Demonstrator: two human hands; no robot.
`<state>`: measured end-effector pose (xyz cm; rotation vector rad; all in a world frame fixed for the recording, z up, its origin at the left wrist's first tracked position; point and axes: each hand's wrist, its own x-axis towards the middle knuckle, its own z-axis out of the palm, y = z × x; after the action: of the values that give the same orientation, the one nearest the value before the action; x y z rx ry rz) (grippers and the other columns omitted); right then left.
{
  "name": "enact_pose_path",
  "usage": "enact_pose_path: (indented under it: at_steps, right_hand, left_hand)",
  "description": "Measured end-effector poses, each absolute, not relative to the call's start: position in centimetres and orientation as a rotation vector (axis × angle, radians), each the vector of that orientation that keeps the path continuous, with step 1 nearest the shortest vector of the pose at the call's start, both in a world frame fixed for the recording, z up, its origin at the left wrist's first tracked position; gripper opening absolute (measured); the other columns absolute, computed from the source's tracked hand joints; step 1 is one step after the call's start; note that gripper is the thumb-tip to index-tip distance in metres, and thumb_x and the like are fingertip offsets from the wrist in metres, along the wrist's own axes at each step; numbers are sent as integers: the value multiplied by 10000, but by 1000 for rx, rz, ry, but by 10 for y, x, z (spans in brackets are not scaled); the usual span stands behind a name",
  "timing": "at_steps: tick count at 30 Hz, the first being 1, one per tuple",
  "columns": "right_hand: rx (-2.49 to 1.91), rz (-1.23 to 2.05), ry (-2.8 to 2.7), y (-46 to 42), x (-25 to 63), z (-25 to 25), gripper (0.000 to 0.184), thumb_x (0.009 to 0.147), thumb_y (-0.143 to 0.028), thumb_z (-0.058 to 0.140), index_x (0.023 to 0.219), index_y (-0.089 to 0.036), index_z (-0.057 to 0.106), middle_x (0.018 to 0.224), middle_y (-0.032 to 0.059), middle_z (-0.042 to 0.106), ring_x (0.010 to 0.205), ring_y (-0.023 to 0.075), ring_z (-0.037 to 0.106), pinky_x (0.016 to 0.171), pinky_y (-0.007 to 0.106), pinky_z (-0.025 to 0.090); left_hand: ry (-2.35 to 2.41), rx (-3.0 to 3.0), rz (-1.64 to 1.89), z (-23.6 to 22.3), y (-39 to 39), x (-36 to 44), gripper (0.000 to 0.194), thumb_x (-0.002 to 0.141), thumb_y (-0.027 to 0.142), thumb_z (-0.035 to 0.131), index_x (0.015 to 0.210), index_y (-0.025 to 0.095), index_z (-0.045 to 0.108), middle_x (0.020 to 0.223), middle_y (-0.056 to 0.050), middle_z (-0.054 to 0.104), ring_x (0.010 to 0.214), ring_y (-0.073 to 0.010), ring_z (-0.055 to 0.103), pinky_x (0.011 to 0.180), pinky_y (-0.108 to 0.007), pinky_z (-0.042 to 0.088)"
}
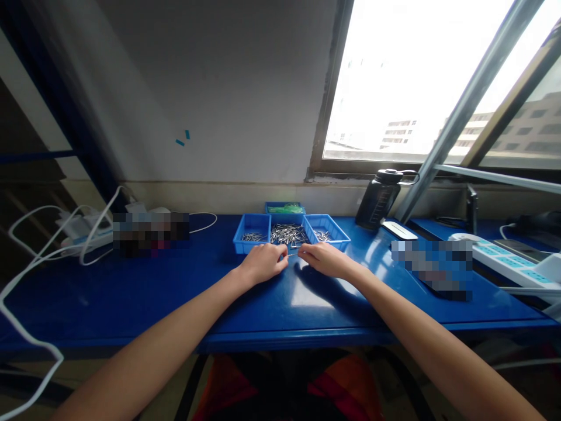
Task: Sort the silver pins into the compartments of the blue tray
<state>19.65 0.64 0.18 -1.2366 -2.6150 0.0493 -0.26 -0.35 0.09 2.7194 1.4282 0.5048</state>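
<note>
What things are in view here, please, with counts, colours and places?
table: one, blue, centre
front bins: two, blue, on table
back bin: one, blue, near wall
metal bits: many, silver, in and between front bins
contents: uncountable, green, back bin
bottle: one, black, by window
power strips: two, white-blue, left, right
cables: several, white, left
tape: two, blue, wall
thin piece: one, silver, between hands
left hand: one, bare, centre
right hand: one, bare, centre

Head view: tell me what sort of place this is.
Probably a workshop or assembly bench: bins of small metal pieces, a blue table and a power strip.
</note>
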Motion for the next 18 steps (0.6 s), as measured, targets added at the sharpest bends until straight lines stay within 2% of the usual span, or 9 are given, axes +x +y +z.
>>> enact_pose_path:
  at_steps: [11, 18]
  right_hand:
    - [-1183, 125, -2672, 6, 194, 0, 244, 852, -293, 404, 858, -189, 624, 661, 33, 619, 578, 123, 533, 540, 214, 303]
    - [-1180, 114, -2655, 7, 195, -2, 242, 856, -311, 403, 822, -180, 604, 624, 26, 604, 546, 113, 518, 522, 205, 293]
  left_hand:
    - [1158, 2780, 663, 6, -7, 2, 206, 834, 311, 415, 899, 205, 579, 801, -7, 604, 706, -119, 557, 610, -205, 392]
    - [1082, 2830, 680, 1, -6, 1, 252, 838, 295, 415, 995, 215, 595, 873, -17, 629, 778, -131, 574, 682, -215, 414]
